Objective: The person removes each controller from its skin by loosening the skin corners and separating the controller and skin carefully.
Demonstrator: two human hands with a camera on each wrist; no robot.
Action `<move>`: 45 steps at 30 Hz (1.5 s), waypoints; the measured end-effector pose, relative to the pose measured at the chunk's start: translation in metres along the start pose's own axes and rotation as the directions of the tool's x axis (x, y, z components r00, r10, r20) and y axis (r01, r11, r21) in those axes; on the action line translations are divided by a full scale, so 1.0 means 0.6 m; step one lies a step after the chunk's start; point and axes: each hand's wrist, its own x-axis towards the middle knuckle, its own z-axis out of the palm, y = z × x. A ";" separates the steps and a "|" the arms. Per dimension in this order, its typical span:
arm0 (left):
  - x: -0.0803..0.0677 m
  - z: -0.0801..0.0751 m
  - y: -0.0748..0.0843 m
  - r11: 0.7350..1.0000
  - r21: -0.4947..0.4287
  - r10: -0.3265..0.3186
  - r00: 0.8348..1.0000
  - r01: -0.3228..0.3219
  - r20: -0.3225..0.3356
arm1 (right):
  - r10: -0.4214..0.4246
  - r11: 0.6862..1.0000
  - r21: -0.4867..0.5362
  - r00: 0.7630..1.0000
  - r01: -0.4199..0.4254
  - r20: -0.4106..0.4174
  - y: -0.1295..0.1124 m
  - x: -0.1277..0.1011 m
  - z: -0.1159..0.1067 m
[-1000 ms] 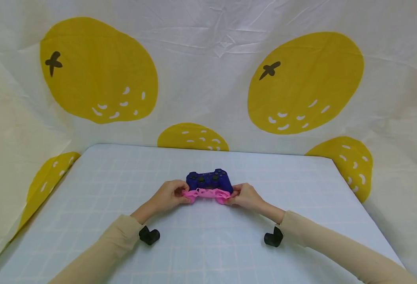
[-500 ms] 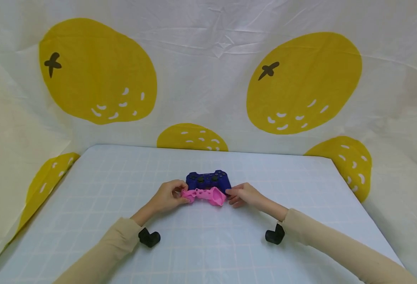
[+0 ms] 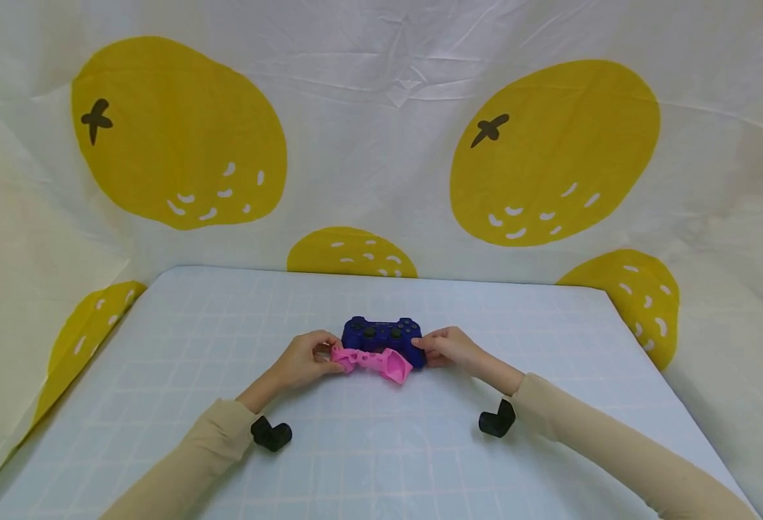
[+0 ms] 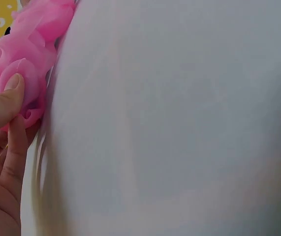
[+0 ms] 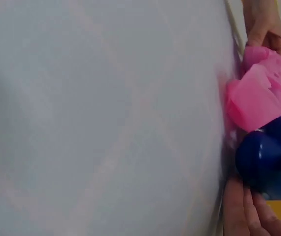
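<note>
The blue game controller point(image 3: 383, 337) lies flat on the table point(image 3: 550, 448), about midway between the left and right edges and somewhat nearer the far edge than the near one. Touching its near side lies a crumpled pink silicone cover point(image 3: 373, 360), whose right end flops loose on the table.

The left hand point(image 3: 305, 359) pinches the cover's left end, thumb pressed on the pink rim and fingers curled under it. The right hand point(image 3: 449, 347) grips the controller's right handle, fingers wrapped round its rounded end; it is off the cover.

Bare table surface stretches wide on both sides of the hands toward the left and right edges, and a broad strip lies open toward the near edge. A narrower band separates the controller from the far edge, where the lemon-print cloth point(image 3: 381, 144) rises.
</note>
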 end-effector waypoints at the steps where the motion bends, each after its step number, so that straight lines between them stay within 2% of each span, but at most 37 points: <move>1: 0.000 0.000 -0.001 1.000 -0.005 0.006 1.000 -0.006 0.001 | 0.007 1.000 -0.015 1.000 -0.007 -0.008 -0.001 0.002 0.001; 7: -0.002 0.002 -0.002 0.998 0.001 0.055 0.998 -0.055 0.003 | 0.034 0.992 -0.117 0.998 -0.040 -0.056 -0.005 0.012 0.008; 13: -0.004 0.005 -0.001 0.994 0.087 0.076 0.995 -0.070 -0.059 | 0.035 0.990 -0.131 0.994 -0.048 -0.101 -0.004 0.016 0.014; 18: -0.005 0.010 0.011 0.990 0.129 0.073 0.991 -0.059 -0.108 | 0.053 0.992 -0.106 0.992 -0.065 -0.119 -0.004 0.017 0.016; 24: -0.010 0.018 0.023 0.987 0.159 0.040 0.985 -0.012 -0.170 | 0.059 0.992 -0.104 0.990 -0.073 -0.131 -0.007 0.018 0.017; 32: -0.021 0.031 0.029 0.981 0.195 0.052 0.972 -0.007 -0.230 | 0.035 0.994 -0.096 0.991 -0.047 -0.128 -0.005 0.008 0.027; 39: -0.022 0.039 0.041 0.984 0.158 -0.044 0.969 0.085 -0.244 | -0.008 0.991 -0.134 0.996 -0.004 -0.093 -0.004 0.005 0.023; 45: -0.018 0.043 0.046 0.981 0.143 -0.089 0.963 0.128 -0.254 | -0.085 0.974 -0.220 0.982 0.047 -0.166 0.003 -0.004 0.027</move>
